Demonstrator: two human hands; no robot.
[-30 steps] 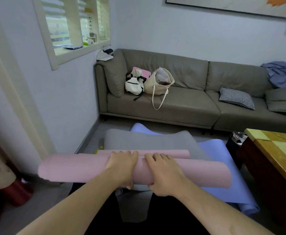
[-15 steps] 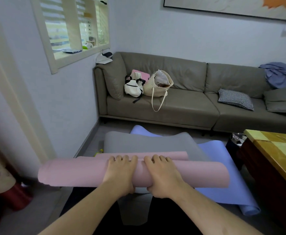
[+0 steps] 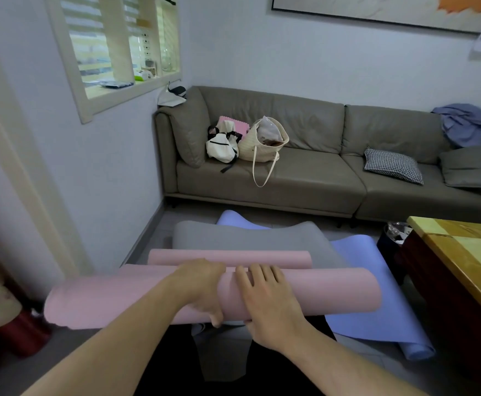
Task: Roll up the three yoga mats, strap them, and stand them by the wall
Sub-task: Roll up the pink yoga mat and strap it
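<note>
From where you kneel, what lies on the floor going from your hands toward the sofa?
Hands on the pink mat roll → its unrolled pink strip → grey mat → purple mat's far end → sofa.

A grey sofa [image 3: 305,167] is set against pale walls [image 3: 319,52]; a blinded window [image 3: 113,47] is seen left, a yellow-topped wooden surface [image 3: 467,247] right.
</note>
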